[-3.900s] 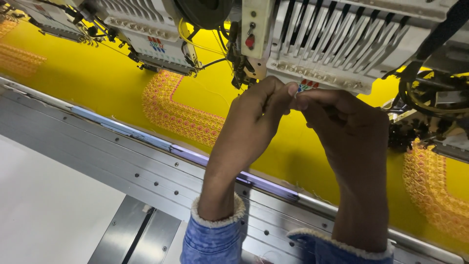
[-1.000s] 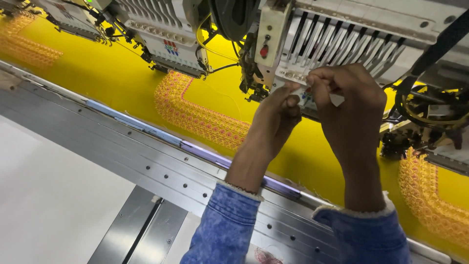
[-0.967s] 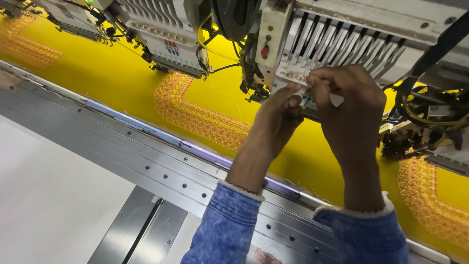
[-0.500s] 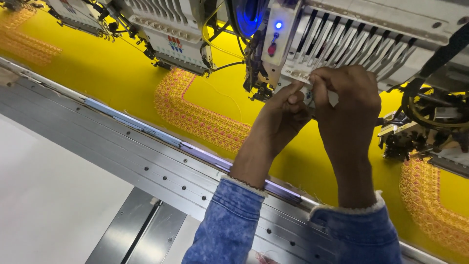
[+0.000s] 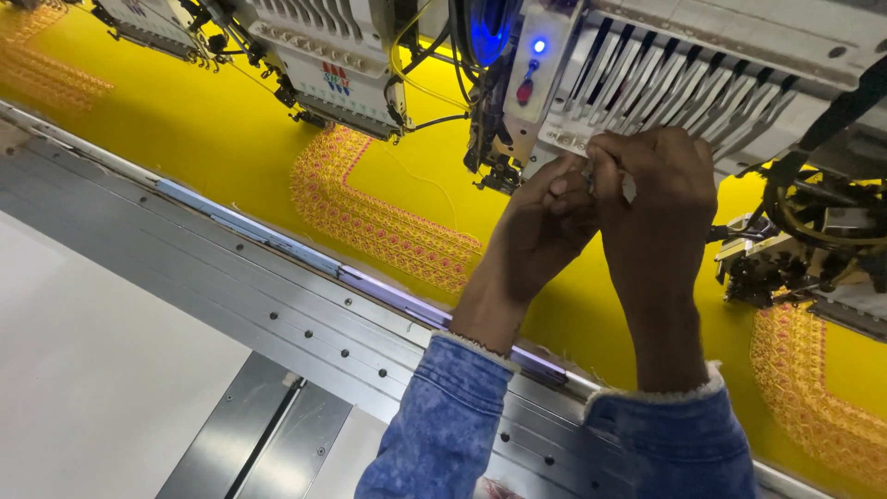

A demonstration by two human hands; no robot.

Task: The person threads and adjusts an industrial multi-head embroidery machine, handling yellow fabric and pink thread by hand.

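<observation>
up close, from the head view, both hands are raised to the front of a white embroidery head [image 5: 702,65], the one at about one o'clock in the frame. the left hand [image 5: 540,226] comes up from six o'clock in a mottled blue denim sleeve [image 5: 443,434] with a pale frayed cuff; its fingers are curled inward and its fingertips [image 5: 559,185] are pressed together against the right hand, as if pinching something very fine, though i cannot tell what sits between them. the right hand [image 5: 656,203] is bunched too, knuckles up, fingers pressed together just under the row of slotted thread levers [image 5: 674,88], and a small pale piece [image 5: 628,188] shows at its fingertips, too small to name. the two hands touch each other.

at eleven o'clock from the hands a blue light [image 5: 539,45] glows on the head's side panel, with a red switch [image 5: 525,91] just below it. a second embroidery head [image 5: 333,60] stands well apart at ten o'clock.

under everything lies yellow fabric [image 5: 203,129], stretched flat, carrying an orange and pink embroidered border [image 5: 379,222] that turns a corner at nine o'clock from the hands; another such border [image 5: 804,397] sits at four o'clock. a grey metal frame rail [image 5: 231,277] with screw heads runs diagonally from nine o'clock down to five o'clock, beside a white tabletop [image 5: 83,370] at eight o'clock.
</observation>
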